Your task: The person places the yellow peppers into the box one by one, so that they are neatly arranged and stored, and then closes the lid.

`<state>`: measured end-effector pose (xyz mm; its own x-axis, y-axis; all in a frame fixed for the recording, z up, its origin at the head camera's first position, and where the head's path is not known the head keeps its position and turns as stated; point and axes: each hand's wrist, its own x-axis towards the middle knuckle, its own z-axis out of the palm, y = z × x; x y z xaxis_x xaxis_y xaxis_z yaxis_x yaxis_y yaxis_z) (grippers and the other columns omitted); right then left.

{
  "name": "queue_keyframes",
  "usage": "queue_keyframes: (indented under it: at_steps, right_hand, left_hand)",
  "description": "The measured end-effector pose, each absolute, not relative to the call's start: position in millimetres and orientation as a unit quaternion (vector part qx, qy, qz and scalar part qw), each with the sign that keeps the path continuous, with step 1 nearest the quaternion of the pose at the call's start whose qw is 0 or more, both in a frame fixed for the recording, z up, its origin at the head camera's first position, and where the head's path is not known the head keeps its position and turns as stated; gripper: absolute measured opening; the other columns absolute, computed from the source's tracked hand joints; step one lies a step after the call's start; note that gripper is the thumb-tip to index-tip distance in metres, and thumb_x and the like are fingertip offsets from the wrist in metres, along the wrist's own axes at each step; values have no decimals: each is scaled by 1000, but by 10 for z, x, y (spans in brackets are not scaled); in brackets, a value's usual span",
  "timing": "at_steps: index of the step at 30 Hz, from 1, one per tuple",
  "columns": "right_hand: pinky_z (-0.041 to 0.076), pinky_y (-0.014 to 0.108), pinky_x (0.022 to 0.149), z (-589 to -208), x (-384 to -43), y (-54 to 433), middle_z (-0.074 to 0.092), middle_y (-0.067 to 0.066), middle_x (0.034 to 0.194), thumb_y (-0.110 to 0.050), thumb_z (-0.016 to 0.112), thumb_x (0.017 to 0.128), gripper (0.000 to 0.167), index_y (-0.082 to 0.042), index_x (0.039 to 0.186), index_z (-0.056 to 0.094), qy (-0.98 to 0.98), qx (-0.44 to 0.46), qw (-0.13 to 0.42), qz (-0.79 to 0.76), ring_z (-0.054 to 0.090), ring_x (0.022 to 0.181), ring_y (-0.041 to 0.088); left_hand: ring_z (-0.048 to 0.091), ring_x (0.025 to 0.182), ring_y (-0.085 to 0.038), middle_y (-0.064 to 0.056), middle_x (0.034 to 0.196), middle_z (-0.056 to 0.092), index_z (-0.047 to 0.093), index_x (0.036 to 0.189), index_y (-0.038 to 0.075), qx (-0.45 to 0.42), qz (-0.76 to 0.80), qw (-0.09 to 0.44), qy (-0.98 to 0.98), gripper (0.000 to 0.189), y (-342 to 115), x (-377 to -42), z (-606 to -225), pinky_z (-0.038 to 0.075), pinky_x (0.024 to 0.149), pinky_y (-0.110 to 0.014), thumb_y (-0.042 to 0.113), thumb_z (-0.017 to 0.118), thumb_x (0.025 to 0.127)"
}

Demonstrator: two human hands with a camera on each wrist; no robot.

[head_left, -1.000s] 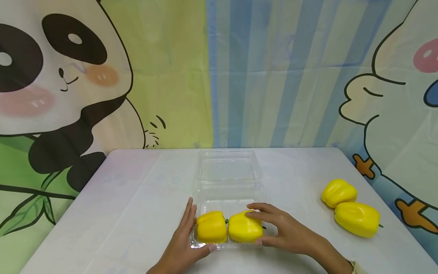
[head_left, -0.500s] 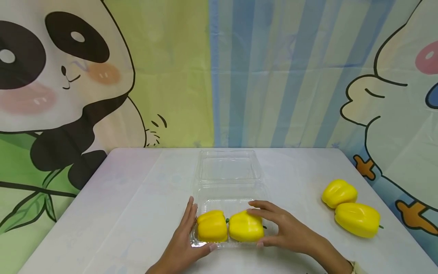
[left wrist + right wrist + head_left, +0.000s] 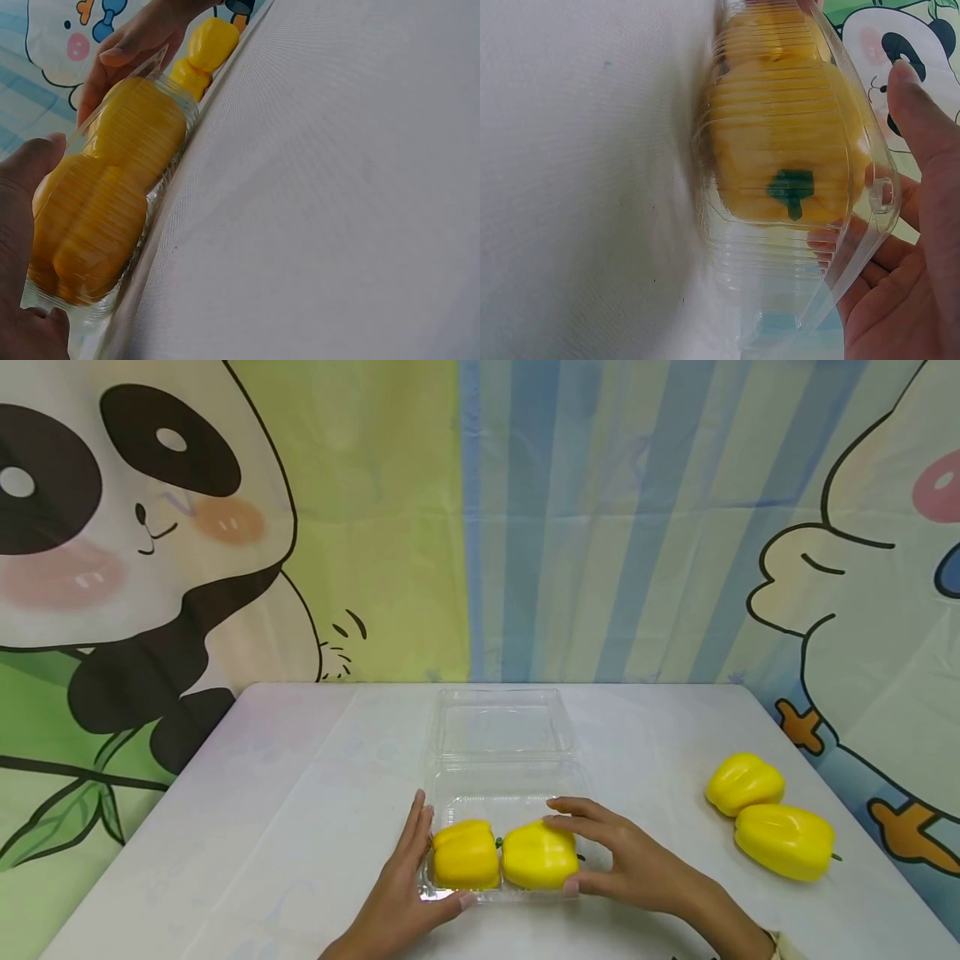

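A clear plastic clamshell box (image 3: 525, 898) lies open on the table, its lid folded back. Two yellow bell peppers sit side by side in its front: a left bell pepper (image 3: 465, 856) and a right bell pepper (image 3: 538, 857). My left hand (image 3: 397, 885) rests along the box's left side, fingers straight, thumb at the front rim. My right hand (image 3: 622, 860) spans the right pepper loosely, fingers over its far side, thumb by its near right corner. In the right wrist view that thumb stands apart from the pepper (image 3: 780, 142), whose green stem shows through the plastic.
Two more yellow bell peppers lie at the table's right, a smaller-looking pepper (image 3: 744, 783) behind a longer pepper (image 3: 783, 841). The clear lid (image 3: 502, 727) lies flat behind the box. A cartoon-printed curtain (image 3: 585, 527) hangs behind the white table (image 3: 300, 810).
The view has shifted very slightly. Both hands, the box and the peppers stay in nearly the same places.
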<state>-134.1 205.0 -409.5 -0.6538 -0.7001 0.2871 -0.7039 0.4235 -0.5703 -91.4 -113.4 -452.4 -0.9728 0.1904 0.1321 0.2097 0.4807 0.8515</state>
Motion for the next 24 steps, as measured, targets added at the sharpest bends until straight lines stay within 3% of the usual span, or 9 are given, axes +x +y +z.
queue_keyframes:
  at_steps: [17,24]
  right_hand:
    - [46,43,100,-4075,-1337,2079,44,3,147,-22,74,88,64,-23,146,46,-832,411,26,371,45,131,23]
    - [46,37,100,-4066,-1363,2151,47,0,144,-15,74,87,64,-20,145,47,-828,417,61,370,49,128,20]
  left_hand:
    - [27,141,-27,1,163,3,10,158,15,-110,-491,4,-864,121,-1121,-920,-4526,29,108,-46,53,83,69]
    - [29,141,-25,1,162,5,8,158,18,-99,-493,-3,-864,123,-1116,-928,-4516,30,108,-45,55,83,68]
